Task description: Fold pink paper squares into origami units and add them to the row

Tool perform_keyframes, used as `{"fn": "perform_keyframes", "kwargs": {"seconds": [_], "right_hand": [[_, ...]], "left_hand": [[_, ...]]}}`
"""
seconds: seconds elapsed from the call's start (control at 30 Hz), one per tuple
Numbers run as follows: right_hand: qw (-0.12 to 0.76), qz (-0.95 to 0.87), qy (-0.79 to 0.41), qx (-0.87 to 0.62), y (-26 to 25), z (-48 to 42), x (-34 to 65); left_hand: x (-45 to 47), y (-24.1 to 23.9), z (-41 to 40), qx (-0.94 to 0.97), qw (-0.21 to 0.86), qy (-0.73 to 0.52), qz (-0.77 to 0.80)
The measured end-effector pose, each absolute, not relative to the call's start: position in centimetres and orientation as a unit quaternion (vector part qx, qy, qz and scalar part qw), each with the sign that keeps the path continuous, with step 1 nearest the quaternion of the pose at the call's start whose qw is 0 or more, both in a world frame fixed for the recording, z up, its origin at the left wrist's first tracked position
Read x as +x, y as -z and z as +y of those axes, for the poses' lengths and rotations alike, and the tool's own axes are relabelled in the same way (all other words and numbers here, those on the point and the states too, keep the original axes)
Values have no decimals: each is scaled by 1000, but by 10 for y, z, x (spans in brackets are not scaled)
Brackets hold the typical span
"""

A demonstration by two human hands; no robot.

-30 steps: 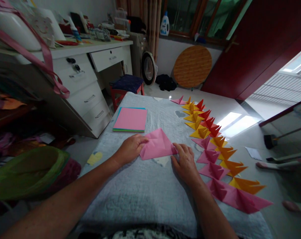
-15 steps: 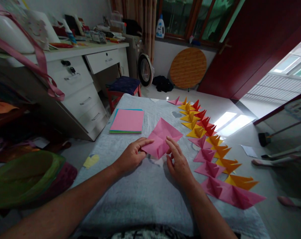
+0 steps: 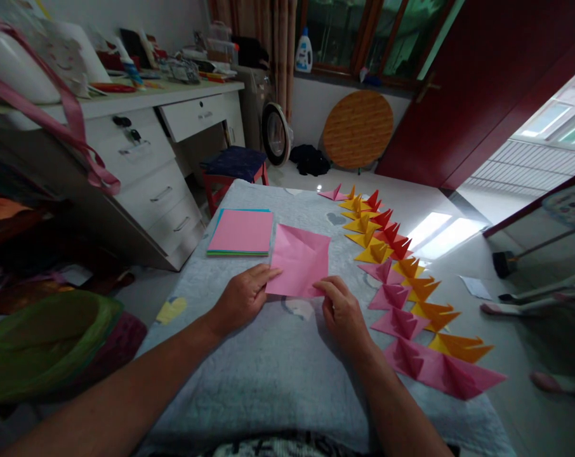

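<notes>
A creased square of pink origami paper is spread out over the cloth-covered table, its near edge toward me. My left hand pinches the near left corner between thumb and fingers. At the near right corner, my right hand grips the paper the same way. Just beyond my left hand lies a stack of origami paper, pink on top with blue and green edges showing. Folded paper cranes in pink, yellow, orange and red stand in two rows along the table's right side.
The table wears a pale blue cloth. A green bin sits at its left, by a white desk. Behind the table are a stool, a washing machine with its door ajar and a round wooden board.
The pink paper has turned from a diamond to a square facing me and lies flatter. My right hand has closed on its near right corner.
</notes>
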State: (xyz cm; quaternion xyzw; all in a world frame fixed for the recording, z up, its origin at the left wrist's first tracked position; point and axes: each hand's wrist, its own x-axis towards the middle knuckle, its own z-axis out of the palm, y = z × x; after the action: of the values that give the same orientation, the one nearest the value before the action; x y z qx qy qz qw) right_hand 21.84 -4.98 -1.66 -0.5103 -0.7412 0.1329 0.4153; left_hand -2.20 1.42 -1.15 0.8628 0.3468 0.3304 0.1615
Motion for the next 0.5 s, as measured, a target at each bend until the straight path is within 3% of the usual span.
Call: {"fn": "perform_keyframes", "kwargs": {"seconds": [0.27, 0.5], "right_hand": [[328, -746, -144, -562, 18, -51, 219], [283, -735, -98, -608, 16, -52, 221]], "left_hand": [[-21, 0, 2, 896, 1, -290, 337], [-13, 0, -4, 945, 59, -179, 267]]}}
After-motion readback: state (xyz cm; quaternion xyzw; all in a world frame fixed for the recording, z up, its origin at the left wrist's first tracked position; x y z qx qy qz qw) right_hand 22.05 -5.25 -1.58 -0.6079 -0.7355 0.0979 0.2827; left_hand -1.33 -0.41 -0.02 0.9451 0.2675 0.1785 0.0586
